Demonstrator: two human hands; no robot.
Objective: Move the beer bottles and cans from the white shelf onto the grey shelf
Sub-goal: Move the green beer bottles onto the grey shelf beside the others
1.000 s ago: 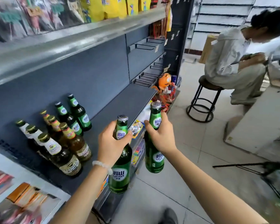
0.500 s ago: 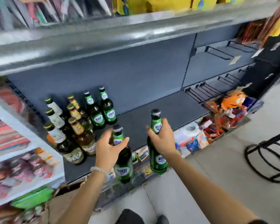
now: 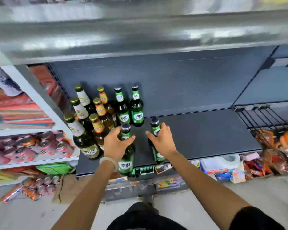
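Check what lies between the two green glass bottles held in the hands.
Nothing: the head view shows only bare dark grey shelf board between the left-hand green bottle and the right-hand green bottle.

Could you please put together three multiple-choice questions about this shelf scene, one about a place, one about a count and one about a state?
1. Where do the bottles already set down stand on the grey shelf?
A. at its left end
B. at its right end
C. spread along its whole length

2. How many standing bottles have a green neck label, not counting the two being held?
A. none
B. two
C. five

3. What is the left hand doing?
A. hanging open and holding nothing
B. gripping a green bottle by the neck
C. pressing flat on the shelf

Answers:
1 A, the standing bottles cluster by the left upright.
2 B, a green-labelled pair stands at the right of the cluster; the rest have white or red-and-yellow necks.
3 B, its fingers curl round the left green bottle, as the right hand grips the right green bottle.
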